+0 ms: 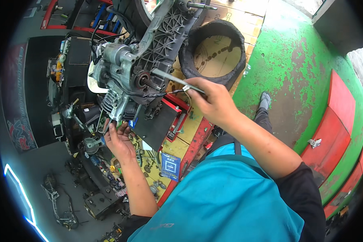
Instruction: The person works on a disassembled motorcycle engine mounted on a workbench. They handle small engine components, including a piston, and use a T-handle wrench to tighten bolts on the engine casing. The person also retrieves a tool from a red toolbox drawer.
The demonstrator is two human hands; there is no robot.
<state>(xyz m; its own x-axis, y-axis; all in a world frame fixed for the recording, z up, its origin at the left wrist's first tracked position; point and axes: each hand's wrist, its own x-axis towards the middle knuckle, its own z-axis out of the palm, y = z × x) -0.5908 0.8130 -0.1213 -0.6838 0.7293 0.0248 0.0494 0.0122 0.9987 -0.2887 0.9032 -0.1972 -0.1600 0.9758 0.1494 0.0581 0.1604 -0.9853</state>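
Observation:
A scooter engine [117, 58] of grey metal stands on the bench, its ribbed crankcase running up and back. From its side sticks a splined shaft [151, 83]. My right hand [211, 101] is closed around a long, thin grey tool; the tool's flat, wider tip [159, 74] lies just above the shaft. A cable with a white connector [185, 88] passes at my right fingertips. My left hand [120, 141] is at the lower end of the finned cylinder [111, 104], with fingers bent upward against it. Whatever lies between those fingers is partly hidden.
Right of the engine, a black ring-shaped part [184, 52] rests on cardboard. A red stand with a dark plate [155, 125], a blue packet [170, 166] and loose small parts lie nearer. The green floor [290, 80] and red ramps [330, 137] are at right.

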